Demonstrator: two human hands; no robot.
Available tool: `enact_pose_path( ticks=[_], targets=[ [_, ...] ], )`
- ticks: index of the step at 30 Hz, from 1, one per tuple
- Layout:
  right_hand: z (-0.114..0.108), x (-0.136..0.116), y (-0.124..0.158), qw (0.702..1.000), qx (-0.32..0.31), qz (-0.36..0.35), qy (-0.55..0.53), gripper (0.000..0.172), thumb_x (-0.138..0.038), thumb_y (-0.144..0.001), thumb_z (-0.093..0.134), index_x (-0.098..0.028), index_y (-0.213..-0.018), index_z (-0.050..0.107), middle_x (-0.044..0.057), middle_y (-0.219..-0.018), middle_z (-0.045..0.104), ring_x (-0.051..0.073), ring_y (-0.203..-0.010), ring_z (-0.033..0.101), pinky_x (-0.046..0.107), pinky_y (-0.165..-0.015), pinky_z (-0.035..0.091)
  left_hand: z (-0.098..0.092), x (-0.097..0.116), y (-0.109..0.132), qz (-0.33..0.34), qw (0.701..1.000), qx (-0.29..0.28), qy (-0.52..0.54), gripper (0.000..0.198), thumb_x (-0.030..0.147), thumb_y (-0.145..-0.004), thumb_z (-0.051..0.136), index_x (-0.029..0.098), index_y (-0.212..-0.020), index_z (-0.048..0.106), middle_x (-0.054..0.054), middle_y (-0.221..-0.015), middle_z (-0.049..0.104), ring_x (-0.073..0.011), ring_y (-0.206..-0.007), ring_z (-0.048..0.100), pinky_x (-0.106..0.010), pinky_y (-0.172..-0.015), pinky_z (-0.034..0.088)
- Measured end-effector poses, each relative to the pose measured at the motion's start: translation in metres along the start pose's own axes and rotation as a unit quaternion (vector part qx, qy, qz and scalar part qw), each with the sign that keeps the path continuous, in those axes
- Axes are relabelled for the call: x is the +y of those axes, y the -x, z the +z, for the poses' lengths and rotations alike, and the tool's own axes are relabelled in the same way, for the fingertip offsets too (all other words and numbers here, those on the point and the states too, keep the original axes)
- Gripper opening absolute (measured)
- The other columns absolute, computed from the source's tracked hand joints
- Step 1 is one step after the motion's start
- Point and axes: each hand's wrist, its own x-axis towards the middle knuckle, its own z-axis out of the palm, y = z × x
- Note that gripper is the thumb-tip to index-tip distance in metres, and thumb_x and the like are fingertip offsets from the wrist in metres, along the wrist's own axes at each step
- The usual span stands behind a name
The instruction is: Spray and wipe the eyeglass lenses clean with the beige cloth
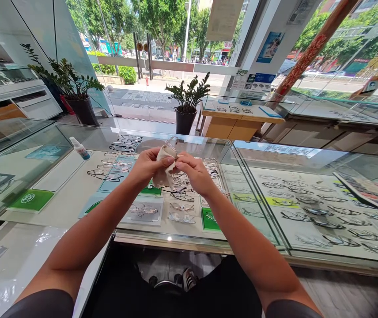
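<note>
Above the glass counter, my left hand (151,164) is closed around a beige cloth (164,173), its thumb pressed on the fabric. Out of the top of the cloth pokes part of a pair of glasses (173,141); the rest is wrapped or hidden by my fingers. My right hand (191,170) is closed too, pinching at the right side of the glasses and cloth, so both hands meet there. Below them, several eyeglass frames (181,206) lie in rows inside the display case.
A spray bottle (80,148) stands on the counter glass at the left. More frames fill the right-hand case (321,212), with a printed sheet or magazine (371,190) on top. Potted plants (185,118) and a wooden display table (242,126) stand beyond, before the glass doors.
</note>
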Motion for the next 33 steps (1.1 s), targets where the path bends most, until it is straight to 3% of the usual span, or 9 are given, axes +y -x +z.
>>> enact_pose_path(
  ticks=[6,12,19,26,29,33],
  targets=[
    [0.001,-0.005,0.002,0.998,-0.018,-0.009,0.053,0.025,-0.035,-0.098,0.064,-0.024,-0.082,0.079,0.005,-0.105,0.066,0.023,-0.11,0.063,0.044,-0.108,0.046,0.006,0.005,0.003,-0.001,1.0,-0.012,0.027,0.046,0.049,-0.068,0.105,0.015,-0.086,0.079,-0.003,-0.071,0.073,-0.0145,-0.055,0.064,-0.028,-0.055,0.053],
    [0.003,-0.006,0.002,0.997,-0.024,-0.002,0.078,0.028,-0.037,-0.099,0.061,-0.023,-0.077,0.07,0.002,-0.094,0.06,0.022,-0.097,0.06,0.042,-0.098,0.044,0.008,0.004,0.003,-0.007,0.999,0.038,0.032,0.054,0.053,-0.063,0.106,0.014,-0.088,0.079,-0.003,-0.076,0.074,-0.0124,-0.061,0.065,-0.025,-0.057,0.054],
    [0.005,-0.002,0.0,0.997,-0.001,-0.019,0.073,0.027,-0.036,-0.097,0.058,-0.024,-0.073,0.062,0.002,-0.087,0.055,0.022,-0.091,0.055,0.04,-0.091,0.044,0.006,0.001,0.003,-0.017,1.0,-0.005,0.007,0.053,0.046,-0.067,0.106,0.017,-0.096,0.073,0.0,-0.082,0.07,-0.0105,-0.068,0.062,-0.022,-0.063,0.053],
    [0.003,0.001,-0.001,0.999,0.009,-0.017,0.037,0.027,-0.041,-0.097,0.062,-0.024,-0.076,0.067,0.002,-0.088,0.057,0.021,-0.091,0.056,0.041,-0.092,0.045,-0.005,0.003,0.001,-0.017,0.997,-0.06,-0.044,0.059,0.067,-0.08,0.093,0.015,-0.103,0.075,-0.005,-0.091,0.074,-0.0135,-0.076,0.064,-0.023,-0.069,0.053],
    [0.001,-0.001,-0.001,0.999,0.01,-0.019,0.037,0.029,-0.041,-0.096,0.062,-0.024,-0.074,0.066,0.002,-0.086,0.056,0.02,-0.087,0.054,0.04,-0.09,0.046,-0.008,0.007,0.001,-0.01,0.995,-0.075,-0.07,0.053,0.062,-0.083,0.093,0.016,-0.104,0.077,-0.005,-0.092,0.076,-0.0141,-0.076,0.065,-0.024,-0.069,0.053],
    [0.0,-0.003,-0.001,0.999,-0.01,-0.006,0.051,0.03,-0.041,-0.097,0.061,-0.024,-0.072,0.064,0.001,-0.087,0.055,0.02,-0.086,0.053,0.039,-0.087,0.044,-0.008,0.011,0.003,0.007,0.994,-0.079,-0.075,0.045,0.05,-0.078,0.099,0.015,-0.096,0.078,-0.005,-0.087,0.075,-0.0147,-0.074,0.066,-0.025,-0.069,0.054]
  ],
)
